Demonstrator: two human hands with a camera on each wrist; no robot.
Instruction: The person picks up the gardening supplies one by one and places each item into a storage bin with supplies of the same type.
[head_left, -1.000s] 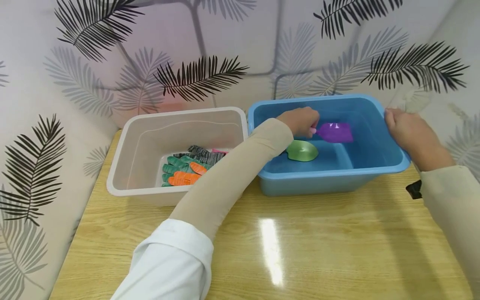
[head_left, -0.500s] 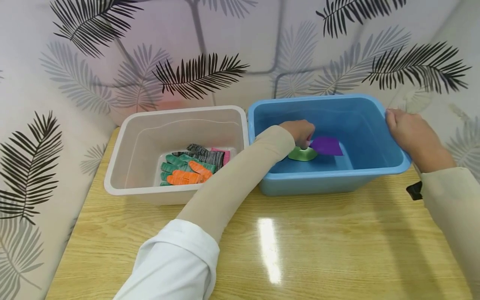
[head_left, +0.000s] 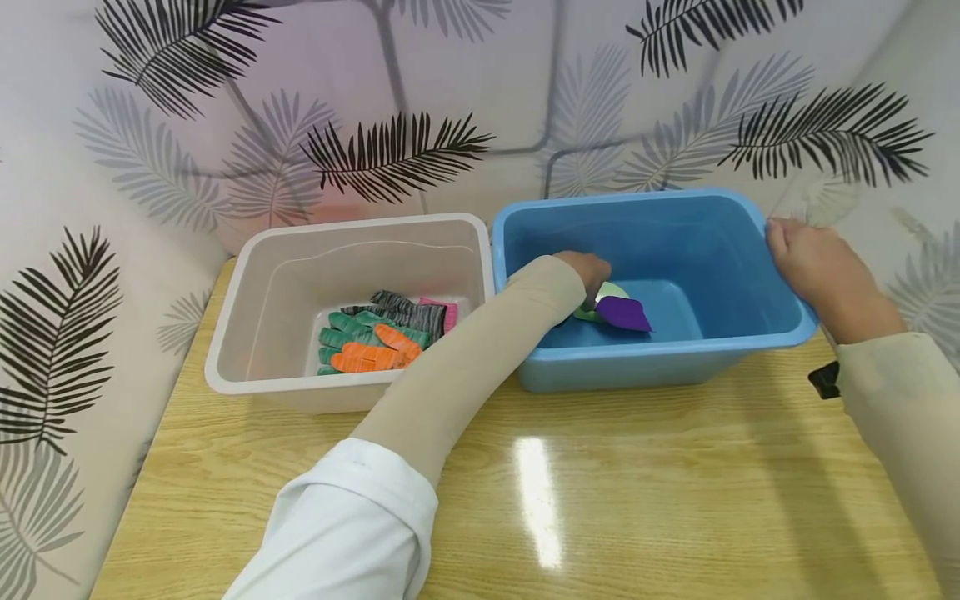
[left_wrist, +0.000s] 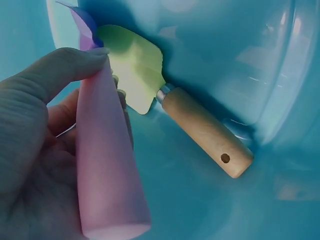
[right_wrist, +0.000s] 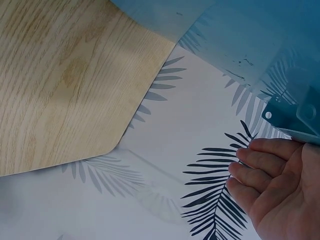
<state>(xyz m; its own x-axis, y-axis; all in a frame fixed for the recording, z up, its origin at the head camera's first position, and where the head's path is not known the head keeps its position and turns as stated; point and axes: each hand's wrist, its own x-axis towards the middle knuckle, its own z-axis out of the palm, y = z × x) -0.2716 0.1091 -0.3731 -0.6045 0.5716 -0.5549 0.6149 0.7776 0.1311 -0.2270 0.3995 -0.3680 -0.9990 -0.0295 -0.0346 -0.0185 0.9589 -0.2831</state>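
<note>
In my left hand (head_left: 587,271) is a small shovel with a purple blade (head_left: 624,313) and a smooth pink handle (left_wrist: 107,160). My thumb lies along the handle's neck, the fingers behind it. Below, on the floor of the blue tub (head_left: 660,347), lies a trowel with a light-green blade (left_wrist: 132,62) and a wooden handle (left_wrist: 205,132). In the head view the purple blade overlaps the green one. My right hand (head_left: 825,271) holds the tub's right end at the rim; its fingers show beneath the rim in the right wrist view.
Left of the blue tub stands a beige tub (head_left: 258,386) with orange gloves (head_left: 371,358), green gloves (head_left: 337,333), a grey-black glove (head_left: 408,312) and something pink (head_left: 450,315). Both tubs rest on a wooden table (head_left: 637,483) against a leaf-patterned cloth (head_left: 517,100).
My left hand has brought the purple shovel leftward and toward me, from the tub's back middle to over the green trowel, its blade now tilted. The right hand stays at the rim.
</note>
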